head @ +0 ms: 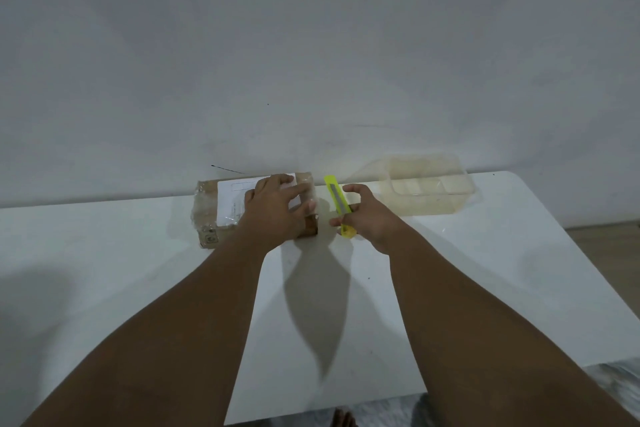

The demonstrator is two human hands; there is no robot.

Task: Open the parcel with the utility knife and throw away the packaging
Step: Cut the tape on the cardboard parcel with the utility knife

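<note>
parcel (207,215) end under left hand (273,210), knife (334,194) partly behind right hand (370,218)

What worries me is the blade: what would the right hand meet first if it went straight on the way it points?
The right hand, gripping the utility knife, would probably meet the parcel, near the left hand; depth is unclear.

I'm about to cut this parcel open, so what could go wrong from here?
The left hand lies on the parcel beside the knife, so a slip could cut it. Shiny tape wraps the parcel; the knife may skid. A deep cut could damage the contents.
</note>
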